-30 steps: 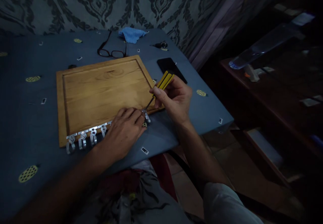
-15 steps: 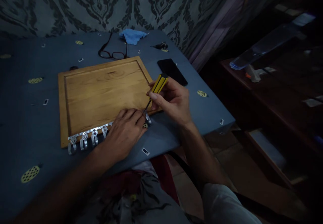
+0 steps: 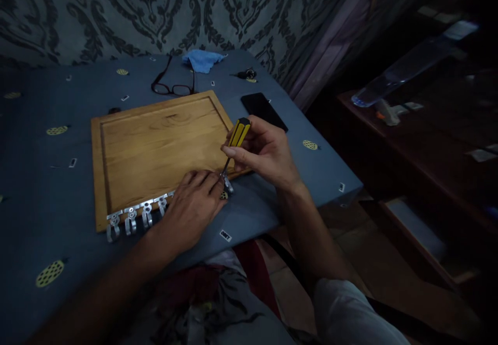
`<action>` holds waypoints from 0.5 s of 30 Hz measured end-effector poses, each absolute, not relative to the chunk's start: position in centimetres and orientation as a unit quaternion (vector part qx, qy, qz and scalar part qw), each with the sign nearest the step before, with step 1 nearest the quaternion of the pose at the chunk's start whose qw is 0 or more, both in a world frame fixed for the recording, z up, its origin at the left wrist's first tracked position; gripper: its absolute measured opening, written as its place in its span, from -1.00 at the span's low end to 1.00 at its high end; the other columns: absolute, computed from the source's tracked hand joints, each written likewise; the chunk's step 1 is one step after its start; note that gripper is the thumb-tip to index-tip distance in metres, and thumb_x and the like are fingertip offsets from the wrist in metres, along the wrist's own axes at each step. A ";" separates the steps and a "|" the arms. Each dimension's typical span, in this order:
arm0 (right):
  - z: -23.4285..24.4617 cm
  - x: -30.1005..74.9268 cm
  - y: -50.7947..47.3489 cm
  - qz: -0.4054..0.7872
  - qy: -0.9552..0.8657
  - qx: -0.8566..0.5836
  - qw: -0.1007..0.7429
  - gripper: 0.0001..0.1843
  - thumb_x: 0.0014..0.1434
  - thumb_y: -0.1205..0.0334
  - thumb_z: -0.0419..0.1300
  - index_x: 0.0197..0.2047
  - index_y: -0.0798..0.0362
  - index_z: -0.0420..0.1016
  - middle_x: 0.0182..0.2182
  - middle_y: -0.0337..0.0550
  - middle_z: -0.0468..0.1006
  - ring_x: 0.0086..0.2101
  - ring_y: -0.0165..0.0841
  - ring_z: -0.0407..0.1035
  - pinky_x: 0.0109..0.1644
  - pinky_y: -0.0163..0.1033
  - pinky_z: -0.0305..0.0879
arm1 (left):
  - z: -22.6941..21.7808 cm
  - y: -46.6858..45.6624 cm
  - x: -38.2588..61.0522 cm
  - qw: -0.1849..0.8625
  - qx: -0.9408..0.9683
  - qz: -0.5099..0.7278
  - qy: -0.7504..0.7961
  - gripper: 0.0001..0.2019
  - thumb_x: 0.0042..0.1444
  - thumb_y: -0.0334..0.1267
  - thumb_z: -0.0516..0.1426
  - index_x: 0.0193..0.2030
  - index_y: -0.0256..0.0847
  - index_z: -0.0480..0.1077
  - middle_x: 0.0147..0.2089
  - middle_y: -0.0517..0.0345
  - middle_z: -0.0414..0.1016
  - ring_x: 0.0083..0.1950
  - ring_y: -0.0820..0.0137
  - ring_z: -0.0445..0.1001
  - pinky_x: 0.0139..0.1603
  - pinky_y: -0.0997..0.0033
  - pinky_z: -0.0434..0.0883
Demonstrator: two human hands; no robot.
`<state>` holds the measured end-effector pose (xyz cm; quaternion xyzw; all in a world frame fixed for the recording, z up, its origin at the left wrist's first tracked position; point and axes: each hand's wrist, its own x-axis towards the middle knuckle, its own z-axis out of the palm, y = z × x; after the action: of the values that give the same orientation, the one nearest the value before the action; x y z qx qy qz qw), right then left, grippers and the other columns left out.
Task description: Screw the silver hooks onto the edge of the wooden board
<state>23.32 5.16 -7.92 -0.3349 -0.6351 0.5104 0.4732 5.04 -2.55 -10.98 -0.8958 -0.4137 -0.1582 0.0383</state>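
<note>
My right hand (image 3: 270,155) is closed around the yellow and black handle of a screwdriver (image 3: 238,133). The tool leans slightly, its shaft running down to the right end of a metal hook rail (image 3: 140,206). That rail lies along the near edge of a framed wooden board (image 3: 161,153), with several hooks hanging over the edge. Over the rail's right part rests my left hand (image 3: 194,205), fingers together and bent, holding it against the board. Its fingertips sit beside the screwdriver tip and hide that stretch of rail. Whether a screw is under the tip, I cannot tell.
Behind the board lie eyeglasses (image 3: 171,88), a blue cloth (image 3: 204,60) and keys (image 3: 246,73). A black phone (image 3: 264,110) is just beyond my right hand. To the right, a clear plastic bottle (image 3: 404,70) lies on a dark shelf.
The screwdriver handle has tipped a little to the left and stands more upright, with my right hand shifted along with it. My left hand stays on the rail. The view has shifted slightly.
</note>
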 end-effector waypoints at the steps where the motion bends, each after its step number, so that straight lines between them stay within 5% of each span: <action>1: -7.9 23.5 5.2 0.514 -0.641 -0.323 0.470 -0.48 0.04 -0.21 0.53 -0.22 0.03 0.52 -0.37 -0.31 0.55 -0.55 -0.54 0.38 -0.52 -0.38 0.44 | -11.0 -2.6 5.0 0.037 -0.896 -0.157 -0.413 -0.69 0.39 -0.25 0.22 0.16 -0.42 0.52 0.14 -0.12 0.65 0.14 0.06 0.57 0.18 0.04 0.47; 4: -7.6 24.0 5.2 0.517 -0.657 -0.315 0.450 -0.47 0.13 -0.21 0.47 -0.10 0.08 0.59 -0.33 -0.23 0.62 -0.56 -0.53 0.45 -0.44 -0.36 0.48 | -10.9 -2.5 5.0 0.035 -0.897 -0.154 -0.412 -0.68 0.40 -0.25 0.21 0.17 -0.42 0.52 0.14 -0.12 0.65 0.13 0.07 0.57 0.16 0.06 0.47; 7: -7.6 23.9 5.1 0.515 -0.647 -0.330 0.456 -0.47 0.05 -0.20 0.52 -0.20 0.09 0.59 -0.41 -0.28 0.60 -0.60 -0.55 0.40 -0.52 -0.39 0.42 | -10.8 -2.5 4.9 0.035 -0.900 -0.149 -0.408 -0.70 0.41 -0.24 0.21 0.16 -0.41 0.53 0.12 -0.12 0.65 0.12 0.07 0.57 0.16 0.07 0.47; 15: -8.4 22.1 4.7 0.438 -0.600 -0.367 0.560 -0.44 0.01 -0.15 0.56 -0.41 -0.02 0.32 -0.53 -0.42 0.38 -0.65 -0.58 0.25 -0.66 -0.41 0.28 | -11.0 -2.6 5.0 0.028 -0.898 -0.149 -0.412 -0.70 0.41 -0.25 0.20 0.16 -0.40 0.51 0.13 -0.13 0.65 0.14 0.08 0.55 0.19 0.07 0.45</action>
<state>22.14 4.68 -8.37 -0.3671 -0.5998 0.4383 0.5598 5.00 -2.56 -10.96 -0.8982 -0.4125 -0.1493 0.0283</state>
